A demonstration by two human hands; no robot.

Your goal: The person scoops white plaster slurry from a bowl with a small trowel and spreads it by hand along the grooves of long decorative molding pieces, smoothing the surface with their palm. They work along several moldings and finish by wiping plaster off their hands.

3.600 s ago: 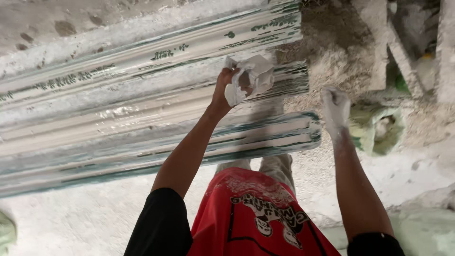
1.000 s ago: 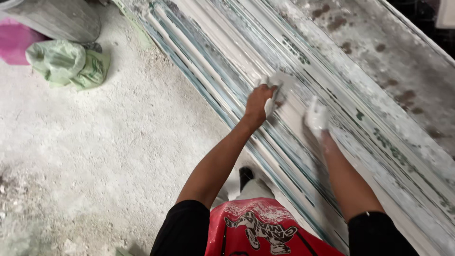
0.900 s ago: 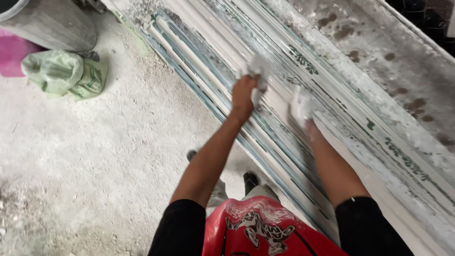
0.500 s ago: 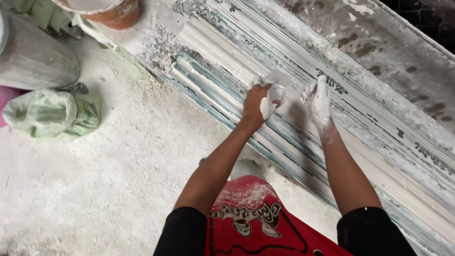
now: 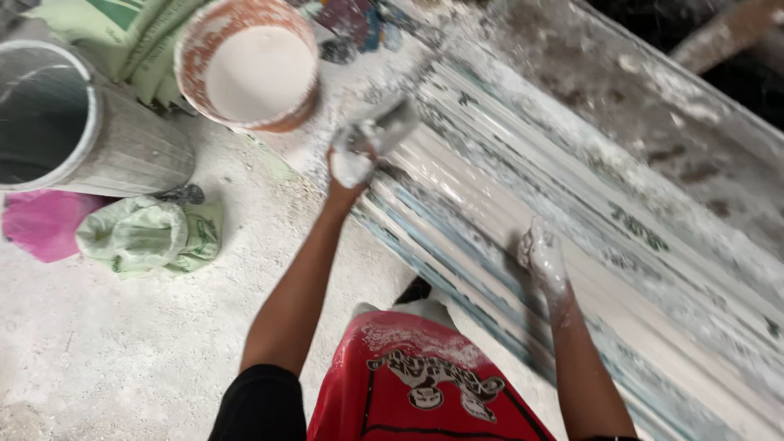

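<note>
L hand [image 5: 353, 159] fingers closed on wet plaster wad [image 5: 384, 131], over near end of moulding strips [image 5: 506, 237], bucket [image 5: 249, 65] just beyond. R hand [image 5: 543, 257] fingers flat, open on strips. Risk: wad drips/slips, grip slick w/ plaster.

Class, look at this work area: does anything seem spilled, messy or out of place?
Yes. White plaster powder coats the floor, the long moulded strips and both hands, left hand and right hand. A crumpled green sack lies discarded by the grey drum.

Motion-blurred, perhaps a rag [image 5: 384, 135], in left hand [image 5: 353, 159]
</note>
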